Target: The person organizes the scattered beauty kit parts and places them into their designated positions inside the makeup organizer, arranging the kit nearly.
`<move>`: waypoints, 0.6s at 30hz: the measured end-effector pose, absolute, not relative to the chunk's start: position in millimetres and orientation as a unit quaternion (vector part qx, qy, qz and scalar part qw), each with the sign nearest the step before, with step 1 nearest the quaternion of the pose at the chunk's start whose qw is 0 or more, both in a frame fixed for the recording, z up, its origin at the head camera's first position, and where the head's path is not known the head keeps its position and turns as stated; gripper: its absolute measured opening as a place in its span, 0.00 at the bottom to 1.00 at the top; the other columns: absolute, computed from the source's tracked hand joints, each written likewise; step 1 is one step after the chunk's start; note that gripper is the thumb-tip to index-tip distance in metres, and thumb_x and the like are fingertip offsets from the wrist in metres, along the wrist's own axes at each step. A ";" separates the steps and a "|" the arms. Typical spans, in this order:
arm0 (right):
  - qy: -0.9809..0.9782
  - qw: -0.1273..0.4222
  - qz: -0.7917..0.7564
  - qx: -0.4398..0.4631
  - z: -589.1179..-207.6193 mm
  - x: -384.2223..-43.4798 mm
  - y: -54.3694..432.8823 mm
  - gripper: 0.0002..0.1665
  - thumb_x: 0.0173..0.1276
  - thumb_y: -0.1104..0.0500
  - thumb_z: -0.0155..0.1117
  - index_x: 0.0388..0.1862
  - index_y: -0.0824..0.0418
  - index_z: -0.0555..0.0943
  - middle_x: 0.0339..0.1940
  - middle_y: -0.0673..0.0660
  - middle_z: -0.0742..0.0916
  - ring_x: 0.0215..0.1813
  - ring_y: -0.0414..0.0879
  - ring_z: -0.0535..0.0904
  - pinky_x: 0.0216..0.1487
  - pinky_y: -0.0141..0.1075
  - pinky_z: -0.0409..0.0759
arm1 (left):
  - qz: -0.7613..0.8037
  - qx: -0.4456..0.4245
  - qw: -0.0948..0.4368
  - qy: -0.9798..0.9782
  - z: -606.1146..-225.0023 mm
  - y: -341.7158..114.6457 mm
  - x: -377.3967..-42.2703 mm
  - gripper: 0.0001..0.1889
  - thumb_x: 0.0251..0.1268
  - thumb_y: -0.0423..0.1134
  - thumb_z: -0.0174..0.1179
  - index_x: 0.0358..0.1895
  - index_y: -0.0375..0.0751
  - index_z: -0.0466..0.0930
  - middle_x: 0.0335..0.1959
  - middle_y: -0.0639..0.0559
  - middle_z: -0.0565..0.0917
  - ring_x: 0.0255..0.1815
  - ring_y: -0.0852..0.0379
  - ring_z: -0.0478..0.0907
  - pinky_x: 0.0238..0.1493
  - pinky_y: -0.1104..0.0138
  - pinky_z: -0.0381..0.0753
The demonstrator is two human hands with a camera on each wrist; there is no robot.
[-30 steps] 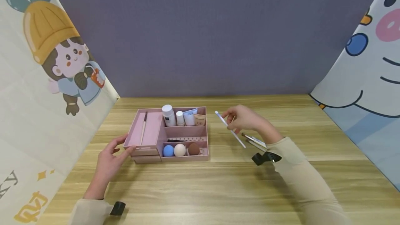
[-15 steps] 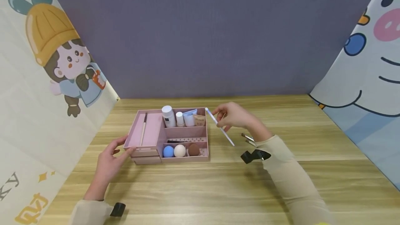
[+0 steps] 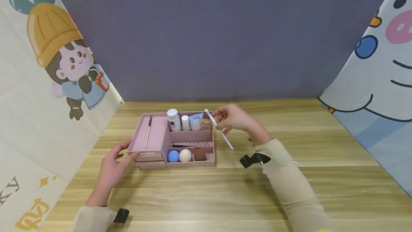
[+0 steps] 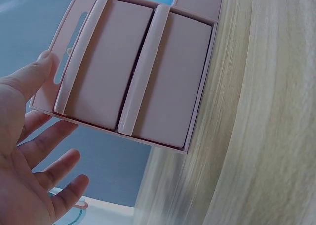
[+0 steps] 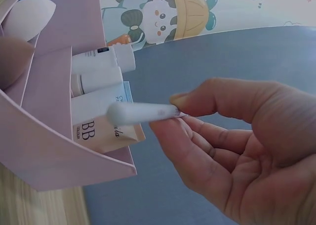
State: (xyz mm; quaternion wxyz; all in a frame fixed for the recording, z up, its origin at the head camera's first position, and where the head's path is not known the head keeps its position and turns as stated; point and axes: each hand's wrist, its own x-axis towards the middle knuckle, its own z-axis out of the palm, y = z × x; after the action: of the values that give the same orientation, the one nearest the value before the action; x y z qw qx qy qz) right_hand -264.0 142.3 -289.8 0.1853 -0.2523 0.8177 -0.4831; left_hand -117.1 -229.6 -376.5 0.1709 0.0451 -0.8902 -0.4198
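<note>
A pink makeup organizer (image 3: 190,164) stands on the table, with two drawers showing in the left wrist view. My left hand (image 3: 112,165) holds its front left corner, thumb on the front panel by the slot and index finger at the side. The other left fingers spread loosely below. My right hand (image 3: 235,118) pinches a slim white stick (image 3: 227,141), tilted, between thumb and fingers at the organizer's right wall. The stick's upper end overlaps the back compartment in the head view; in the right wrist view its rounded end (image 5: 123,113) points toward the camera.
The organizer's back compartment holds a white bottle (image 3: 174,121), a smaller bottle (image 3: 185,122) and two tubes. In front sit blue, cream and brown makeup sponges (image 3: 199,154). A makeup brush (image 3: 148,133) lies in the left tray. A thin white stick end (image 3: 298,164) shows beside my right sleeve.
My right hand has carried the slim white stick left, from above the table to the organizer's right wall. My left hand has stayed at the corner.
</note>
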 end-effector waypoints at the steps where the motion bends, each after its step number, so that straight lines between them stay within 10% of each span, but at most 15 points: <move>1: 0.817 0.186 -0.484 -0.251 -290.3 -264.8 141.2 0.27 0.56 0.77 0.64 0.57 0.76 0.77 0.33 0.62 0.83 0.31 0.48 0.81 0.34 0.44 0.87 | -0.420 0.046 0.169 -0.890 -376.4 -229.6 -117.2 0.28 0.68 0.43 0.66 0.65 0.29 0.72 0.61 0.29 0.76 0.63 0.36 0.70 0.61 0.45 0.68; 18: 0.785 0.202 -0.529 -0.250 -288.3 -268.2 107.9 0.26 0.56 0.78 0.64 0.57 0.74 0.78 0.31 0.60 0.83 0.29 0.47 0.81 0.34 0.43 0.87 | -0.417 0.048 0.170 -0.891 -375.7 -228.4 -117.8 0.28 0.68 0.42 0.66 0.65 0.29 0.72 0.61 0.29 0.76 0.62 0.36 0.70 0.60 0.46 0.68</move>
State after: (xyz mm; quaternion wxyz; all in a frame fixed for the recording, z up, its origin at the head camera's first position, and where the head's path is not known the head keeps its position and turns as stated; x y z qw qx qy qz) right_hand -268.2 107.9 -288.3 0.2022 -0.2501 0.7854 -0.5289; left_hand -117.8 -228.4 -375.7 0.1697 0.0476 -0.8915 -0.4174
